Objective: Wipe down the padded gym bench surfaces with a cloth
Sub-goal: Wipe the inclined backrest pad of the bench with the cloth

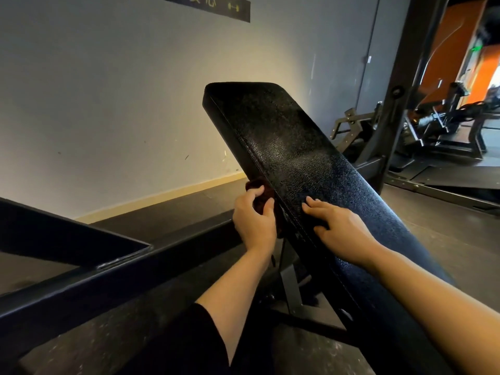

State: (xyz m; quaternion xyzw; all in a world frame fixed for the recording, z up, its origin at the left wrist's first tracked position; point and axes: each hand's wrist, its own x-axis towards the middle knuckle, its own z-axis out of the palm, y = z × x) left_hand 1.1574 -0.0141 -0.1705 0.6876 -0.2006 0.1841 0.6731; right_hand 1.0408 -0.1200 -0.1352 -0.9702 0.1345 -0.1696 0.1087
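Note:
The black padded bench back [286, 147] slopes up and away from me, its textured top shiny. My left hand [254, 217] grips a dark reddish cloth [263, 189] and presses it against the pad's left side edge. Most of the cloth is hidden behind my fingers. My right hand [338, 228] rests on the top of the pad near the left seam, fingers spread and slightly bent, holding nothing.
A black steel frame beam [113, 269] runs across the lower left, close to my left arm. The grey wall [108, 104] stands behind the bench. A rack upright [405, 77] and a mirror showing other machines [446, 125] are at the right. The bench's support legs [292, 288] are below the pad.

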